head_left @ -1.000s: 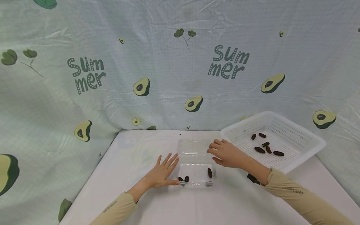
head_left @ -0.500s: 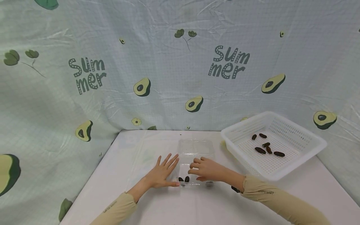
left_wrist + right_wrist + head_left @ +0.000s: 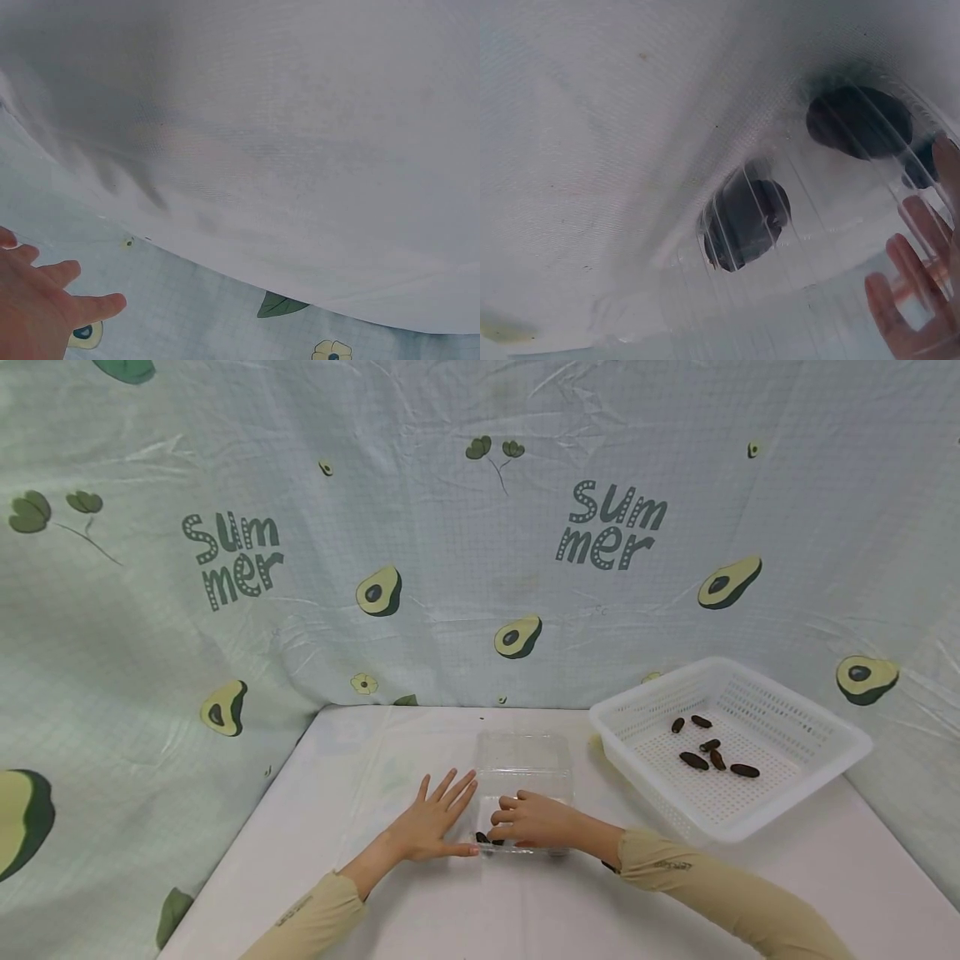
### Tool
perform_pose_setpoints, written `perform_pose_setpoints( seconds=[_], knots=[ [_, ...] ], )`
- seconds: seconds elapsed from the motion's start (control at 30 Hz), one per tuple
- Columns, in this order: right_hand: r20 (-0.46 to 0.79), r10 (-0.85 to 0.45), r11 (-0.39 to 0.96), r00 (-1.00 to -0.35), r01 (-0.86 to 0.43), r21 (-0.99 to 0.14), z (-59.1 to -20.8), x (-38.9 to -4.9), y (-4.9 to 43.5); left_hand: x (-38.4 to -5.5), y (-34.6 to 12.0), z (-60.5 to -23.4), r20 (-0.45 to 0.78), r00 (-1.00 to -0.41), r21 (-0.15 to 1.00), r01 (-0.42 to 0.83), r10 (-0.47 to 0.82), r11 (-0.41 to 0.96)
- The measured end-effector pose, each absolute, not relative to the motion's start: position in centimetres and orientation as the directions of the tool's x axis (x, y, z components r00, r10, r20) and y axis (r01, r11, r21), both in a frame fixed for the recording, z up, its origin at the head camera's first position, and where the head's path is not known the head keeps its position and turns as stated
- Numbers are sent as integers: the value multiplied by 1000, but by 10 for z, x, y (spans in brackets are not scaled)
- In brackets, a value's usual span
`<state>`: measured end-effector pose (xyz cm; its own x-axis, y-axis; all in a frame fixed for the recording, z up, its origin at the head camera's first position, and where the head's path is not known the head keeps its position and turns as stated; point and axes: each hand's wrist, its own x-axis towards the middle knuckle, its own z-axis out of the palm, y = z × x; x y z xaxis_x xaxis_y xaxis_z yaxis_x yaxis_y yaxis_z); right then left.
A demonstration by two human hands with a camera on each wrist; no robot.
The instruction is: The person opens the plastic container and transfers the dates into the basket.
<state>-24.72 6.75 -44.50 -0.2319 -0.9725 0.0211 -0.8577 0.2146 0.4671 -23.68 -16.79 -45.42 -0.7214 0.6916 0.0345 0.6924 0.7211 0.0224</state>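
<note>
inside the clear box (image 3: 517, 782), a dark fruit (image 3: 746, 219) is lying, long axis slanting up-right in right wrist view. right hand (image 3: 538, 821) is hovering over box, fingers bending, can't tell if gripping. left hand (image 3: 430, 827) is splaying, released, at left edge. tabletop (image 3: 420, 902) is stretching between box and white basket (image 3: 780, 710).

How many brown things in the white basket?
6: two brown things at the back of the basket, two in the middle, one left of those, one right. Its near wall may hide more.

Backdrop (image 3: 450, 527) reads "summer" twice; lettering on both sleeves (image 3: 720, 893) seems illegible.
</note>
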Motion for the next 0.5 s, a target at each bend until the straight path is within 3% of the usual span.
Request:
perform_pose_setpoints(
  seconds=[0.5],
  knots=[
    [-29, -968, 213, -251, -872, 440, -453, -253, 64, -236, -169, -454, 41, -718, 33, 696, 695, 717]
  ],
)
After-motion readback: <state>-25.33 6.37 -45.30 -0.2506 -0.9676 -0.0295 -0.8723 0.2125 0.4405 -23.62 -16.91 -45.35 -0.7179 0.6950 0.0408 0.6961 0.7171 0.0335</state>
